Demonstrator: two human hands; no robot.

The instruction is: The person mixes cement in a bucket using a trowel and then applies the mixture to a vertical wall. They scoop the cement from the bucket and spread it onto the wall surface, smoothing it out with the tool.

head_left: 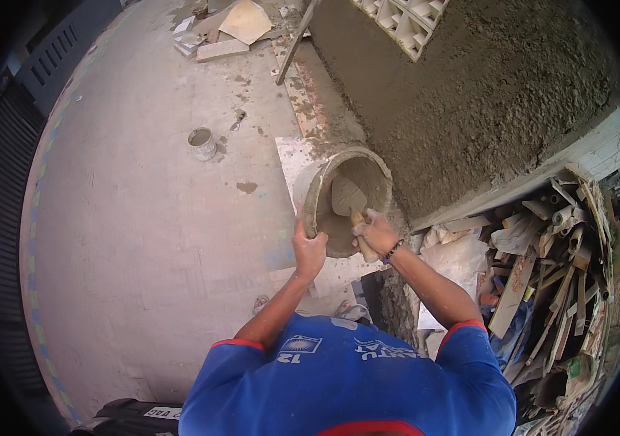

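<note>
My left hand [310, 247] grips the near left rim of a mortar-coated round bucket [305, 190], which is tipped so that its inside faces me. My right hand [375, 234] is closed on the wooden handle of a trowel [348, 196], whose grey, mortar-covered blade is inside the bucket. Some wet grey mortar coats the bucket's inner bottom. The bucket is over a pale board [290, 160], beside a slope of wet grey mortar [484, 116].
A small pail [202, 145] and a small tool [238, 120] lie on the concrete floor [128, 247]. Boards and tile pieces [237, 25] are at the top, near a pale lattice block [401, 18]. Scrap wood [513, 291] fills the right; a dark slatted gate [1, 218] stands left.
</note>
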